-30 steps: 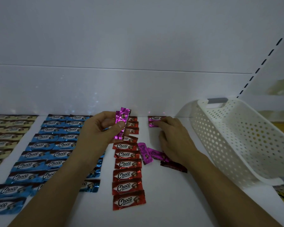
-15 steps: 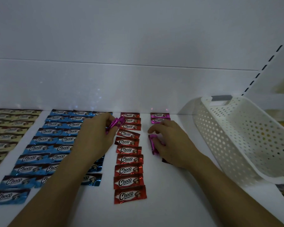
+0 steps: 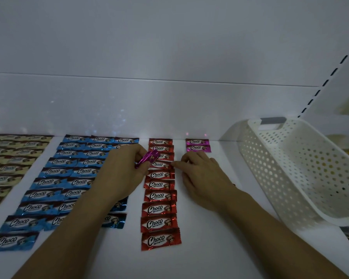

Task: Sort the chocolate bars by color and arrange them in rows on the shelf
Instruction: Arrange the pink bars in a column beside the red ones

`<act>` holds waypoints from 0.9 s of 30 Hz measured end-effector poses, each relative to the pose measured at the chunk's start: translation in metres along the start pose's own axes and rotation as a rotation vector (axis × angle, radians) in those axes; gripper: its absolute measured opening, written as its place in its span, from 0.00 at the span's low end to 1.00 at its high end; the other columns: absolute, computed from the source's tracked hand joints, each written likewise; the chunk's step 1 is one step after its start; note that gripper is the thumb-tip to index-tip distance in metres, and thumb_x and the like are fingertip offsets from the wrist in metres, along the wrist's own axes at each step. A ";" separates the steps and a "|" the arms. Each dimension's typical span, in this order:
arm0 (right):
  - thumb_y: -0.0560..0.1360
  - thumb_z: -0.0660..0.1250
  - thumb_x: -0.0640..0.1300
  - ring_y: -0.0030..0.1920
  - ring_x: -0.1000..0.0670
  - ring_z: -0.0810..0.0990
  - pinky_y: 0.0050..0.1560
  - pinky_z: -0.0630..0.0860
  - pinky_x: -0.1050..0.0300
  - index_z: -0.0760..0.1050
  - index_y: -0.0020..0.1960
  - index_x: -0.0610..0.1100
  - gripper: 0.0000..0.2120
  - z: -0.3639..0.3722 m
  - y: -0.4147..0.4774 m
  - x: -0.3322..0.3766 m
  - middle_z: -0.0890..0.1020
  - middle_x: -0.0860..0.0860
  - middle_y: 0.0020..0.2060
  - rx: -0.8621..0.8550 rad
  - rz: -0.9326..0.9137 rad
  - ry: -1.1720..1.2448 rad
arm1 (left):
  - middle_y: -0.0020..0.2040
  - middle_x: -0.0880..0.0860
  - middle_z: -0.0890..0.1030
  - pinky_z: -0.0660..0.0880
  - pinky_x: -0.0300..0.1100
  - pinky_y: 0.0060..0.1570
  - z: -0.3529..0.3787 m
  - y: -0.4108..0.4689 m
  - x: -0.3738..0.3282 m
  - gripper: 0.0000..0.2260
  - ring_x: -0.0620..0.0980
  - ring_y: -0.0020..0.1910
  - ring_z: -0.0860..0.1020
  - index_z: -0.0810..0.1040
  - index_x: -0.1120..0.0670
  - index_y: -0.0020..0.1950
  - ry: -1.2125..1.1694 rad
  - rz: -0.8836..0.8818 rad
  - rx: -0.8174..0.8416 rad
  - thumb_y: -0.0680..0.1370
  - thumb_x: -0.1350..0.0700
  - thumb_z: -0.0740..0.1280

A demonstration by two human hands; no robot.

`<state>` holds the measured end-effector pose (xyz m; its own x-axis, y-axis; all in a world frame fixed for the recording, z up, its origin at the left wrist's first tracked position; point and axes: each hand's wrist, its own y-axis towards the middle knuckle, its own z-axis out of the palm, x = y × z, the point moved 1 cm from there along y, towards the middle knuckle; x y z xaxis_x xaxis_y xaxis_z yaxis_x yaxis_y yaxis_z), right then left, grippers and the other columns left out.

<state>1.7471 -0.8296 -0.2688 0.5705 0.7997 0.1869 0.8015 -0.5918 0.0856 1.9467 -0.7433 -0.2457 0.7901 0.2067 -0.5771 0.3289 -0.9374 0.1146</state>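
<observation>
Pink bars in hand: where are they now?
Head view, centre: the left hand pinches the pink bars over the upper red column, left of the short pink column.

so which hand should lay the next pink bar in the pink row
Right, probably: the right hand rests just below the pink row; the left hand grips spare pink bars by the red column.

The left hand (image 3: pixel 119 176) and right hand (image 3: pixel 204 178) are bare, and both forearms (image 3: pixel 73 228) are bare too.
</observation>
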 end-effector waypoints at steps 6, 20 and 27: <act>0.83 0.54 0.48 0.60 0.50 0.70 0.60 0.71 0.52 0.67 0.75 0.50 0.21 0.003 0.001 -0.002 0.73 0.51 0.60 -0.041 -0.015 0.028 | 0.42 0.43 0.81 0.74 0.31 0.44 0.000 -0.001 -0.002 0.03 0.39 0.40 0.79 0.78 0.48 0.49 -0.014 0.010 -0.008 0.77 0.51 0.70; 0.77 0.70 0.34 0.40 0.48 0.84 0.46 0.82 0.51 0.79 0.59 0.43 0.12 -0.032 -0.005 0.006 0.84 0.49 0.40 -0.361 0.066 1.071 | 0.43 0.48 0.86 0.81 0.42 0.45 -0.001 -0.013 -0.036 0.14 0.46 0.42 0.85 0.82 0.51 0.52 -0.583 0.043 0.115 0.68 0.51 0.73; 0.77 0.68 0.31 0.39 0.48 0.84 0.43 0.81 0.56 0.81 0.51 0.39 0.07 -0.042 -0.004 -0.030 0.85 0.42 0.40 -0.495 0.265 1.173 | 0.44 0.47 0.86 0.82 0.42 0.47 -0.001 -0.009 -0.027 0.10 0.45 0.44 0.85 0.81 0.53 0.55 -0.593 0.001 0.091 0.75 0.59 0.72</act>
<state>1.7194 -0.8554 -0.2335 0.0033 0.2377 0.9713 0.3945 -0.8929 0.2172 1.9227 -0.7404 -0.2303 0.3583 0.0382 -0.9328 0.2617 -0.9632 0.0611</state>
